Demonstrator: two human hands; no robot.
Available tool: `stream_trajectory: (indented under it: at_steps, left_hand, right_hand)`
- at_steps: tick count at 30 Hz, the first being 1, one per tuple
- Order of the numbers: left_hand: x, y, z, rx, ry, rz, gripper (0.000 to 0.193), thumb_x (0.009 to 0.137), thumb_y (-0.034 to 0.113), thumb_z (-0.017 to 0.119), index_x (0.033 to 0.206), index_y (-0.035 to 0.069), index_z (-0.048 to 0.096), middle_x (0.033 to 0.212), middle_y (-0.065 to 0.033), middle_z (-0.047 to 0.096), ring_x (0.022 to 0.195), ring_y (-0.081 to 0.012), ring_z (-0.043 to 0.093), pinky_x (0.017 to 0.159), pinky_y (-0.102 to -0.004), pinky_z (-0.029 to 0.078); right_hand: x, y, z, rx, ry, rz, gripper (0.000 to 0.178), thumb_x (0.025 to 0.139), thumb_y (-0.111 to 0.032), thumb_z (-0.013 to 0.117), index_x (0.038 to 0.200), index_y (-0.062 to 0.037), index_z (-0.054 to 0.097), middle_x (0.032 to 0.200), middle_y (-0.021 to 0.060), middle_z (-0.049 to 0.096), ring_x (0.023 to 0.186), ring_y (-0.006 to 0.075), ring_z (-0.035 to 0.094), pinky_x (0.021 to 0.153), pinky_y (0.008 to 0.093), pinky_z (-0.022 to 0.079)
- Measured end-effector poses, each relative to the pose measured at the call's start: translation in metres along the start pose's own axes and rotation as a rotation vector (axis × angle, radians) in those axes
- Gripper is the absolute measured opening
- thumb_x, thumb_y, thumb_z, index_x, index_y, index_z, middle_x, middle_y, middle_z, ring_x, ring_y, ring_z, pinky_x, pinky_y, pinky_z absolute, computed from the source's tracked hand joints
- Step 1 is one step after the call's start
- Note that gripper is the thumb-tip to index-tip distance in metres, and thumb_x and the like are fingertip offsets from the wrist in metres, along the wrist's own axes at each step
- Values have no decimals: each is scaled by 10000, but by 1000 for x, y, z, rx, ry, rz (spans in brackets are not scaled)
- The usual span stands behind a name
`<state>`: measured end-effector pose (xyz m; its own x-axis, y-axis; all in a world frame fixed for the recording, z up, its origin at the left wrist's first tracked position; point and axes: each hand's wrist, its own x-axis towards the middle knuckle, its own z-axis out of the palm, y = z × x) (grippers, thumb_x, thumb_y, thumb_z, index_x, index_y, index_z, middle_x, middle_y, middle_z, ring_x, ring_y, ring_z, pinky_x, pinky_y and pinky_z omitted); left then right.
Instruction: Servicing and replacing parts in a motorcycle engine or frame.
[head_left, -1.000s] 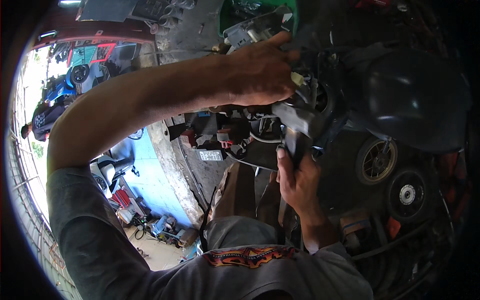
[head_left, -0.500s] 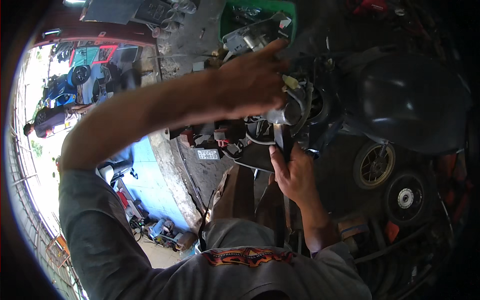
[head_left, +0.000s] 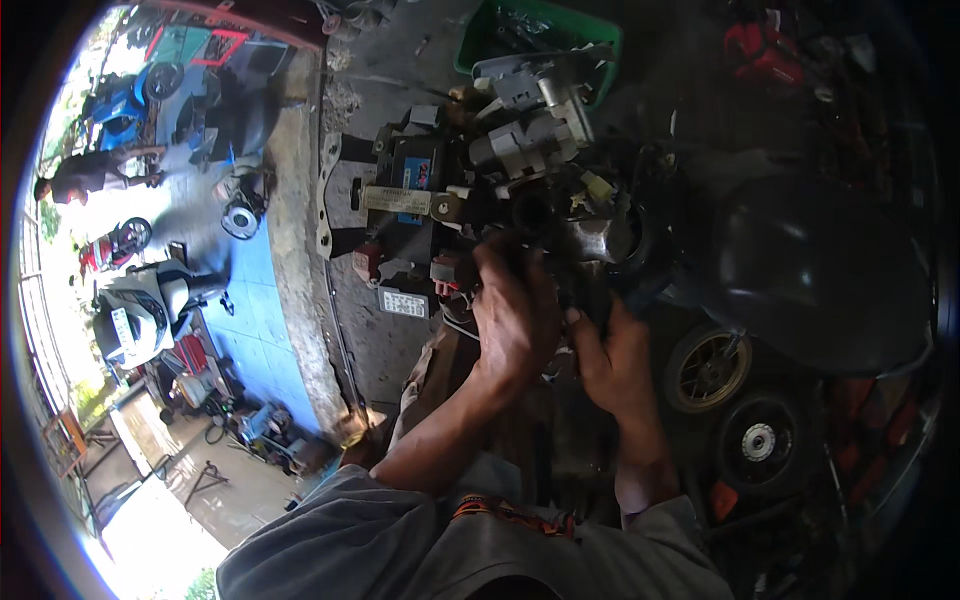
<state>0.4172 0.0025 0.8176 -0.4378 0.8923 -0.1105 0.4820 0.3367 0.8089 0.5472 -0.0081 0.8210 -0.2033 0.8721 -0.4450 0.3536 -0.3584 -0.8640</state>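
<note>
In front of me is a partly stripped motorbike. My left hand (head_left: 515,322) is bent at the wrist, its fingers curled down among dark parts beside the frame; what they hold is hidden. Close on its right, my right hand (head_left: 617,362) has its thumb and fingers closed on a black part (head_left: 590,292), whose kind is too dark to make out. Just beyond both hands sits a silver metal cylinder (head_left: 592,240), with a pale yellow connector (head_left: 597,187) above it. Left of these lies a black box with a blue label (head_left: 416,172), crossed by a labelled metal bracket (head_left: 395,199).
A green bin (head_left: 466,42) with metal parts stands at the far side. Large dark bodywork (head_left: 810,240) fills the right, above two loose wheels (head_left: 708,370). A white scooter (head_left: 140,325) and a person (head_left: 92,177) are out on the left.
My left arm has drawn back from across the bike, and its hand has come down beside my right hand. The right hand stays closed on the black part. The view has shifted left.
</note>
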Motion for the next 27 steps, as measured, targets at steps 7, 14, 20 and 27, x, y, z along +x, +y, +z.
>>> stream_trajectory:
  at_steps: [7, 14, 20, 27]
  left_hand:
    - [6, -12, 23, 9, 137, -79, 337, 965, 168, 574, 1254, 59, 440, 953, -199, 698, 848, -373, 701, 709, -435, 535]
    - [2, -16, 33, -7, 201, -102, 459, 948, 117, 595, 1367, 17, 437, 1049, -242, 654, 907, -411, 665, 747, -452, 537]
    - [3, -23, 39, -19, 248, -101, 422, 940, 129, 606, 1326, 18, 480, 1096, -256, 652, 970, -416, 657, 776, -457, 534]
    - [2, -15, 36, -74, 243, -145, 392, 922, 121, 627, 1281, 11, 517, 1029, -224, 676, 920, -399, 671, 760, -439, 538]
  right_hand:
    - [8, -10, -9, -49, 74, -132, 440, 950, -251, 600, 1229, 81, 523, 773, 199, 680, 723, 350, 710, 620, 405, 532]
    - [26, 2, -6, -184, 120, -297, 422, 974, -245, 583, 1232, 79, 503, 755, 193, 676, 701, 326, 711, 601, 387, 528]
    - [23, -6, -8, -82, 156, -290, 426, 975, -225, 576, 1247, 91, 495, 771, 216, 675, 709, 355, 705, 608, 410, 534]
    - [31, 3, -7, -195, 94, -276, 385, 967, -221, 587, 1224, 60, 525, 751, 191, 671, 675, 326, 699, 589, 397, 528]
